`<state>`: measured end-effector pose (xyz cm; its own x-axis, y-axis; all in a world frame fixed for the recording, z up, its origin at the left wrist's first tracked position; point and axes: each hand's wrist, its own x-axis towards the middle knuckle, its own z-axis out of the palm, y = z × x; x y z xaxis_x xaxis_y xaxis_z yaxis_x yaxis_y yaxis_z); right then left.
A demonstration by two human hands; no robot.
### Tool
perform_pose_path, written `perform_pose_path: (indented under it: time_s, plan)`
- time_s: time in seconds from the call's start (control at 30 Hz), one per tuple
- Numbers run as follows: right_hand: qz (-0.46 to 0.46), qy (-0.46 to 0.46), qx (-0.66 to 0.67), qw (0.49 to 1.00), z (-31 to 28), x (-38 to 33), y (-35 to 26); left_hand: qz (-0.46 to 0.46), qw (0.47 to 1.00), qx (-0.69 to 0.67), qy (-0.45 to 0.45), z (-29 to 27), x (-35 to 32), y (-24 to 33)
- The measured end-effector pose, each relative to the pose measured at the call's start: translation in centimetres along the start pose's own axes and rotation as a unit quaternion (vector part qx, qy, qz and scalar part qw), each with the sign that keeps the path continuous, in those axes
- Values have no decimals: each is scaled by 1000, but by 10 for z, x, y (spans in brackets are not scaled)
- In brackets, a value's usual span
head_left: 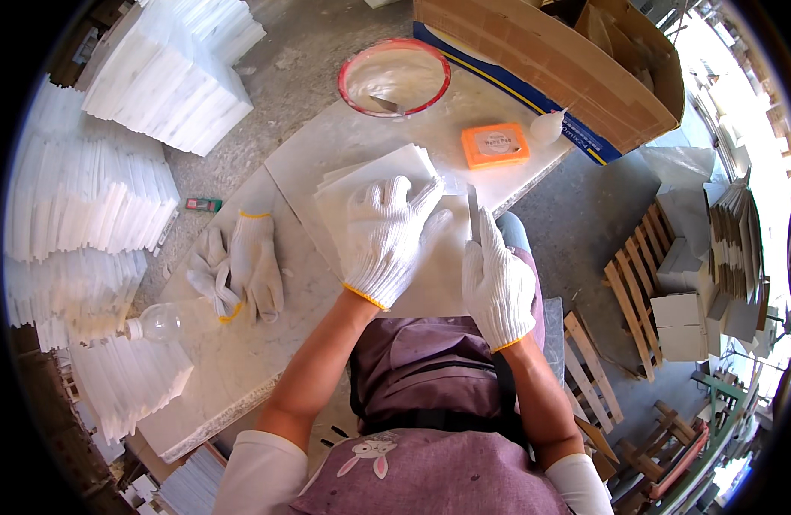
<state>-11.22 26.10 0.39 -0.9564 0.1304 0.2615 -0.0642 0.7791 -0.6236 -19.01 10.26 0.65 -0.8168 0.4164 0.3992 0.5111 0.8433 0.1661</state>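
Both my hands wear white knit gloves with yellow-edged cuffs. My left hand [389,239] rests palm down over thin white tiles [404,165], its thumb and index finger spread apart. Beneath that thumb, another white tile [440,279] reaches over the table's near edge toward my lap. My right hand [501,292] is at this tile's right side. Between its thumb and straight fingers stands a thin grey blade [473,212], seen nearly edge-on; its handle is hidden. A small clear piece [454,184] lies beyond the tile.
On the marble-like tabletop [301,343] are spare gloves [256,262], a clear plastic bottle [168,322], an orange box [495,145] and a white nozzle-tipped bottle [546,127]. A red-rimmed basin [394,77] holds pale paste and a blade. Tile stacks [95,197], a cardboard box [550,60] and pallets [640,279] stand around.
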Motion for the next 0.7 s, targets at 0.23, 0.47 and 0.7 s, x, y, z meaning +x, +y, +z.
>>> perform_pose_path:
  time_s: [0.23, 0.47, 0.7]
  plan:
    - [21, 5, -34, 999, 4, 1, 0, -3, 1000, -10, 3, -4, 1, 0]
    - [18, 4, -35, 999, 3, 5, -9, 0, 1000, -20, 1, -3, 1, -3]
    - [55, -25, -18, 998, 1, 6, -12, -3, 1000, -29, 7, -6, 3, -1]
